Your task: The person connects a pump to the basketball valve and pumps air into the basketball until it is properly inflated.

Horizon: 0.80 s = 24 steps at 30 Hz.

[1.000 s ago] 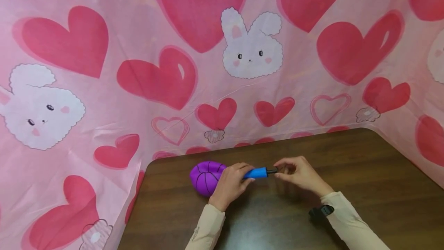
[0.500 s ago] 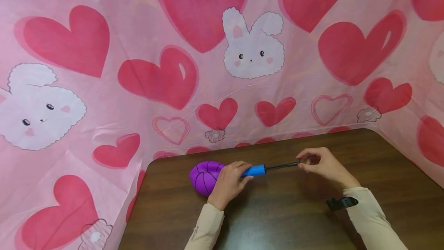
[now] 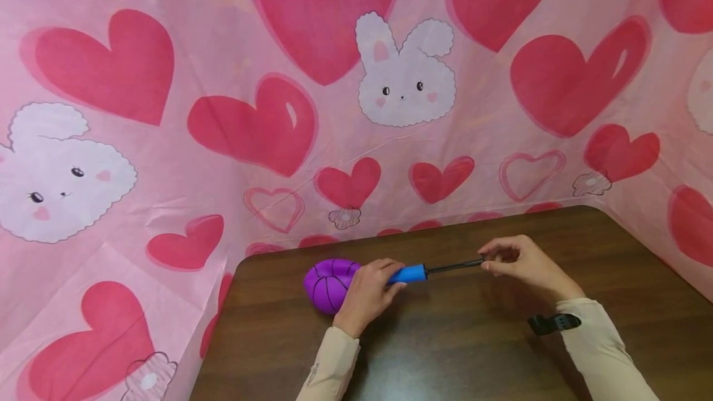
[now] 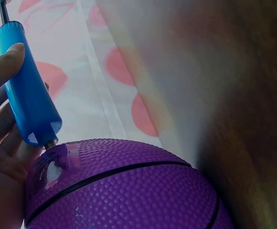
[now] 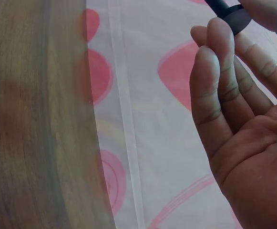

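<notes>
A purple ball [image 3: 330, 286] with black lines, dented on top in the head view, lies on the table's left part. My left hand [image 3: 369, 294] grips the blue barrel of a hand pump [image 3: 409, 274] right beside it. In the left wrist view the metal tip of the pump [image 4: 32, 90] meets the ball [image 4: 128, 191], and the thumb lies along the barrel. The black rod is drawn out to the right. At its end my right hand [image 3: 529, 268] pinches the round black handle [image 5: 237, 20] between thumb and fingers; the other fingers are bent loosely.
The brown wooden table [image 3: 445, 351] stretches under both arms. Behind it and along its sides hangs a pink cloth [image 3: 479, 116] printed with hearts and rabbits. A black strap device [image 3: 554, 323] sits on the right wrist.
My right hand has moved right, pulling the rod out of the barrel, and has nearly stopped over the last half second. The left hand and ball have stayed in place.
</notes>
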Each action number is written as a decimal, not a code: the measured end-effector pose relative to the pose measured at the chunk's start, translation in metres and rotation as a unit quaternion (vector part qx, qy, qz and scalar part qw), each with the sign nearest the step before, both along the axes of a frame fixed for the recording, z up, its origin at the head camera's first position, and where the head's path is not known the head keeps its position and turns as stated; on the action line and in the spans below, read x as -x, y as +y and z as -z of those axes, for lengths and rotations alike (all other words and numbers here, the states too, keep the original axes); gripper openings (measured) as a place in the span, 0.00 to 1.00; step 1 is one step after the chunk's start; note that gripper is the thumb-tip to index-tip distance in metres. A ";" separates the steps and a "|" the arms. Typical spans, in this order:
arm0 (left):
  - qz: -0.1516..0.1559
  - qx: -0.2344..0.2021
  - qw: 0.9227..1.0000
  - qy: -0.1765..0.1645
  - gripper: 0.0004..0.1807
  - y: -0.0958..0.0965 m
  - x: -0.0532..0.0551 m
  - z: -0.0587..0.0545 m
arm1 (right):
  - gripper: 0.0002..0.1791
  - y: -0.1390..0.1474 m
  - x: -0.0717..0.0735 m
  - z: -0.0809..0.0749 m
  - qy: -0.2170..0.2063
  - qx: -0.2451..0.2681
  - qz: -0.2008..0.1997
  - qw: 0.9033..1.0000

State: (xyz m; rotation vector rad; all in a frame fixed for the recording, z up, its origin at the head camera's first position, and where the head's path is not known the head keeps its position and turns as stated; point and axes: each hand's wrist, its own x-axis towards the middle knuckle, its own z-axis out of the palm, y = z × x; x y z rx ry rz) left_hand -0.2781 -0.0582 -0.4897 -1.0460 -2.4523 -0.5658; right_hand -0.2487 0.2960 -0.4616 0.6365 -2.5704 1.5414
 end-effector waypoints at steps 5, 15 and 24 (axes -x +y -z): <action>-0.008 0.002 1.000 0.000 0.18 -0.001 -0.001 0.000 | 0.11 -0.009 0.003 0.003 -0.014 0.008 0.002 1.000; -0.013 0.005 1.000 0.002 0.17 0.004 -0.004 -0.003 | 0.14 -0.044 0.006 0.022 0.003 0.011 0.014 1.000; -0.014 0.014 1.000 0.004 0.17 0.007 -0.005 -0.003 | 0.16 -0.076 0.005 0.036 0.000 0.045 0.013 0.999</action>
